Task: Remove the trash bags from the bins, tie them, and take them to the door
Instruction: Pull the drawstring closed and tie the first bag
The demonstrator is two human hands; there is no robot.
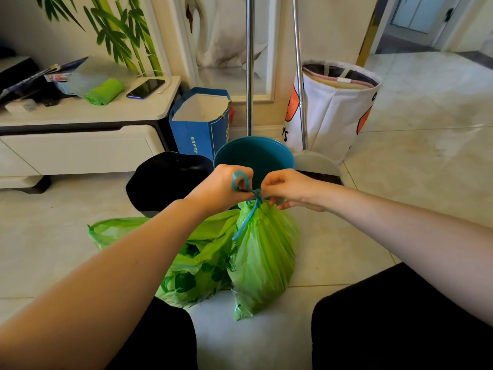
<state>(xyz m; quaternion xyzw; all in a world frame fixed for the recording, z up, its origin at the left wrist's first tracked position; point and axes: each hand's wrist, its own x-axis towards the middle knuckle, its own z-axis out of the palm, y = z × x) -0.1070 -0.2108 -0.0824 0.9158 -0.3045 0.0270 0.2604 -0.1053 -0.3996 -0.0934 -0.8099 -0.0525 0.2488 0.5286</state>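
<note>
A full green trash bag [262,260] hangs upright in front of me, its neck gathered by a blue drawstring [246,209]. My left hand [221,189] pinches a loop of the drawstring. At the knot, my right hand [286,188] pinches the string from the other side. A second green trash bag [192,268] lies slumped on the floor to the left, its mouth loose. Behind my hands stand a teal bin [253,153] with no bag in it and a black bin [165,177].
A blue paper bag [198,124], two metal poles [249,62], a dustpan [317,161] and a white laundry basket [336,102] stand against the wall. A low cabinet [80,124] on the left holds a green roll and a phone. A doorway [421,20] opens far right.
</note>
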